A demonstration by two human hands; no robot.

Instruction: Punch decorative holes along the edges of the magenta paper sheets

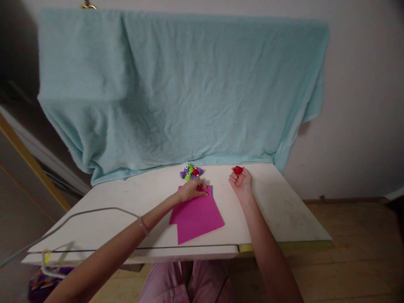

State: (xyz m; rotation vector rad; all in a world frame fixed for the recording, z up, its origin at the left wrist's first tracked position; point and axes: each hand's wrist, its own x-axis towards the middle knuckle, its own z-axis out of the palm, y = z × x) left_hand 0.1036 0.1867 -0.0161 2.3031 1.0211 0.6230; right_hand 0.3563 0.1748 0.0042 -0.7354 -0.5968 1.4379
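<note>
A light blue towel [176, 88] is hanging across the wall and draping onto the far edge of the white table [284, 210]. On the table, at about six o'clock from the hands, pink paper sheets [197, 216] are lying fanned, one corner reaching toward the near edge. The left hand [191, 190] is resting on the top edge of the sheets, fingers curled down onto the paper; whether it is pinching anything I cannot tell. At twelve o'clock from it, just beside the fingertips, a cluster of small paper figures [191, 171] in purple, green and red is sitting. The right hand [240, 181] is closing narrowly around a small red piece [238, 170], at three o'clock from the cluster. A careless sweep of the left hand is likely to be scattering the light figures or creasing the sheets.
</note>
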